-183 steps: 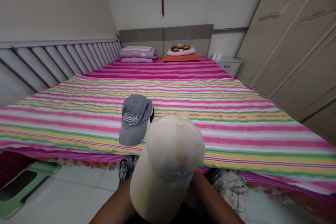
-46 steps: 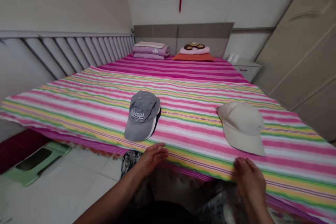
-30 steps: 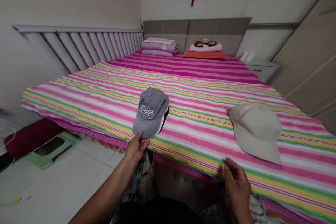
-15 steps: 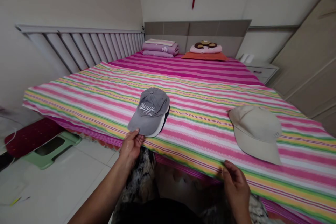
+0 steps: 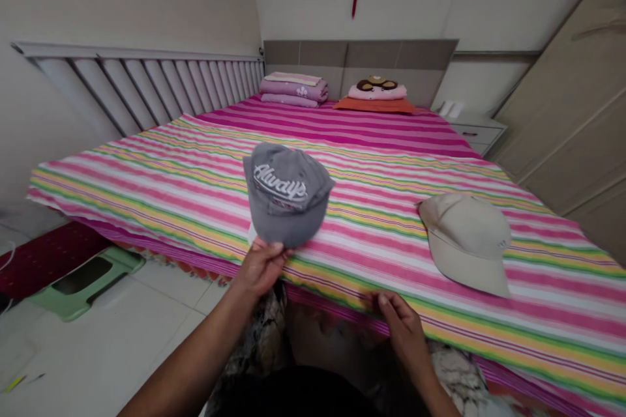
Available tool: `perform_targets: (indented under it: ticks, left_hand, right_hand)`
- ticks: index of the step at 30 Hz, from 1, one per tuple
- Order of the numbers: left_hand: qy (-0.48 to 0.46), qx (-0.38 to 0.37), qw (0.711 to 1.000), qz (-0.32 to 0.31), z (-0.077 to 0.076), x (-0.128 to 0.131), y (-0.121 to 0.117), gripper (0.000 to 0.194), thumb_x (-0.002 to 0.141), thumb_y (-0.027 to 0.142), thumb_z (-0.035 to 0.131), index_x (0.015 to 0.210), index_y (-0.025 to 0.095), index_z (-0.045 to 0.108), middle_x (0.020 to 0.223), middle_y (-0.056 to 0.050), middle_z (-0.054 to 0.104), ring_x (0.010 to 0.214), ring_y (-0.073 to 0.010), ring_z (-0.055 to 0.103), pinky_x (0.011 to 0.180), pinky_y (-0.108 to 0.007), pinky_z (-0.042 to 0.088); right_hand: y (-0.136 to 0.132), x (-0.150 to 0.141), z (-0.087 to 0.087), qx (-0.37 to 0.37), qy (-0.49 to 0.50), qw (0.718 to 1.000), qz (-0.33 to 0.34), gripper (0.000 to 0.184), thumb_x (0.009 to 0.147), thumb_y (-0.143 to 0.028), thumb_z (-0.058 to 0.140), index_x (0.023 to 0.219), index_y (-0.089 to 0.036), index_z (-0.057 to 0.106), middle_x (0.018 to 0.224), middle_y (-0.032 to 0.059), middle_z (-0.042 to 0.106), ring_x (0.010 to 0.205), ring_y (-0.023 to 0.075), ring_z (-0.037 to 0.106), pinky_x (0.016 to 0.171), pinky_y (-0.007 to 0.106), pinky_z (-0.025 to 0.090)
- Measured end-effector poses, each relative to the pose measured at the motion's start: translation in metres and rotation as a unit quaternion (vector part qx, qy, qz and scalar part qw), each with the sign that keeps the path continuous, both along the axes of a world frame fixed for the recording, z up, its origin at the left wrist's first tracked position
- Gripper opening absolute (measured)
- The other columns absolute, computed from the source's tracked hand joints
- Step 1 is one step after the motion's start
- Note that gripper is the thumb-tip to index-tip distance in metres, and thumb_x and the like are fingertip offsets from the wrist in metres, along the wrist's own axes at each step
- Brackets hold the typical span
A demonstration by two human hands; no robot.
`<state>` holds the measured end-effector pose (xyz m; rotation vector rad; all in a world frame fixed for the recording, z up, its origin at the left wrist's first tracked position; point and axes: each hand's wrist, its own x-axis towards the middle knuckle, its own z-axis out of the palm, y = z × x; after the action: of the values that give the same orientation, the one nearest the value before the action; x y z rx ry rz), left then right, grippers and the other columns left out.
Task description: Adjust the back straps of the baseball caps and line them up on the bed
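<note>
My left hand (image 5: pixel 263 266) pinches the brim of a grey baseball cap (image 5: pixel 288 199) with white "Always" lettering. The cap is raised and tipped towards me above the bed's front edge. A sliver of something white (image 5: pixel 252 232) shows behind its left side, mostly hidden by it. Over the edge of the striped sheet (image 5: pixel 362 234), my right hand (image 5: pixel 403 332) holds nothing, its fingers loosely bent and a little blurred. A beige baseball cap (image 5: pixel 467 238) lies on the sheet farther right, apart from both hands.
Folded purple bedding (image 5: pixel 296 91) and a pink and orange stack (image 5: pixel 376 96) lie by the headboard (image 5: pixel 313 55). A white rail (image 5: pixel 147 78) runs along the left. On the floor at left stands a green stool (image 5: pixel 92 283); a nightstand (image 5: pixel 482 133) is at back right.
The grey cap has been lifted off the pale and dark caps beneath it and tilted towards me by my left hand. My right hand has moved left along the bed edge.
</note>
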<state>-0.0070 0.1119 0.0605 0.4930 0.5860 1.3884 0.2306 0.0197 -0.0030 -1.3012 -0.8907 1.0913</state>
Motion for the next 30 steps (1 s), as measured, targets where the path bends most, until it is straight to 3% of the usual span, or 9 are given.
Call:
perform_targets:
  ticks: [3,5,9,12,16,19,24,30]
  left_hand:
    - [0.007,-0.027,0.991,-0.128,-0.024,0.023,-0.027,0.034,0.044,0.005,0.074,0.075,0.017,0.065,0.068,0.001,0.068,0.059,-0.0123,0.061,0.054,-0.021,0.047]
    - [0.002,-0.028,0.976,-0.214,-0.044,0.035,-0.042,0.033,0.045,0.008,0.075,0.076,0.014,0.065,0.062,-0.001,0.067,0.053,-0.0124,0.059,0.051,-0.021,0.045]
    - [0.007,-0.066,0.951,-0.303,-0.079,0.042,-0.058,0.037,0.047,0.009,0.074,0.083,0.013,0.066,0.067,-0.003,0.068,0.055,-0.0146,0.06,0.052,-0.023,0.044]
    - [0.005,-0.07,0.94,-0.335,-0.09,0.037,-0.056,0.038,0.053,0.011,0.072,0.09,0.013,0.065,0.078,-0.006,0.069,0.068,-0.0175,0.063,0.062,-0.026,0.046]
    - [-0.041,-0.039,0.941,-0.333,-0.09,0.028,-0.041,0.031,0.07,0.031,0.062,0.093,0.012,0.064,0.089,-0.01,0.068,0.089,-0.0229,0.061,0.082,-0.034,0.042]
    - [-0.054,-0.017,0.94,-0.337,-0.084,0.026,-0.027,0.039,0.073,0.043,0.057,0.093,0.01,0.063,0.092,-0.013,0.067,0.098,-0.0254,0.058,0.09,-0.037,0.037]
    - [-0.06,-0.003,0.945,-0.322,-0.062,0.03,-0.007,0.046,0.066,0.047,0.063,0.093,0.01,0.062,0.089,-0.013,0.067,0.101,-0.0265,0.057,0.092,-0.037,0.036]
    - [-0.051,-0.038,0.957,-0.282,-0.041,0.035,0.0,0.038,0.054,0.034,0.073,0.084,0.013,0.063,0.086,-0.011,0.069,0.099,-0.0297,0.058,0.089,-0.042,0.039]
  right_hand:
    - [0.01,-0.006,0.028,0.011,0.187,0.973,0.133,0.048,0.069,-0.06,0.055,0.088,-0.018,0.067,0.09,0.0116,0.069,0.086,0.0267,0.062,0.081,0.042,0.046]
    - [0.016,-0.007,0.045,0.032,0.277,0.946,0.164,0.056,0.064,-0.069,0.052,0.087,-0.02,0.068,0.09,0.011,0.07,0.091,0.0276,0.062,0.085,0.044,0.044]
    - [0.024,-0.009,0.06,0.067,0.341,0.934,0.08,0.042,0.062,-0.062,0.061,0.082,-0.025,0.068,0.094,0.0051,0.071,0.104,0.0257,0.057,0.097,0.044,0.036]
    - [0.024,-0.011,0.059,0.045,0.338,0.939,0.034,0.034,0.061,-0.045,0.07,0.089,-0.026,0.067,0.096,0.003,0.07,0.11,0.0249,0.053,0.101,0.044,0.032]
    - [0.017,-0.01,0.056,0.042,0.326,0.944,0.019,0.039,0.059,-0.044,0.072,0.093,-0.025,0.065,0.096,0.0031,0.07,0.109,0.025,0.054,0.101,0.044,0.032]
    - [0.009,-0.005,0.056,0.041,0.287,0.955,0.059,0.044,0.058,-0.047,0.072,0.095,-0.025,0.064,0.095,0.0054,0.07,0.108,0.0267,0.054,0.098,0.045,0.034]
    - [-0.003,0.003,0.057,-0.002,0.215,0.965,0.148,0.05,0.058,-0.047,0.071,0.1,-0.022,0.062,0.098,0.0093,0.069,0.105,0.0309,0.056,0.09,0.047,0.041]
    - [-0.009,0.013,0.054,-0.014,0.167,0.973,0.158,0.047,0.054,-0.048,0.073,0.091,-0.02,0.065,0.091,0.0108,0.07,0.102,0.033,0.057,0.085,0.047,0.043]
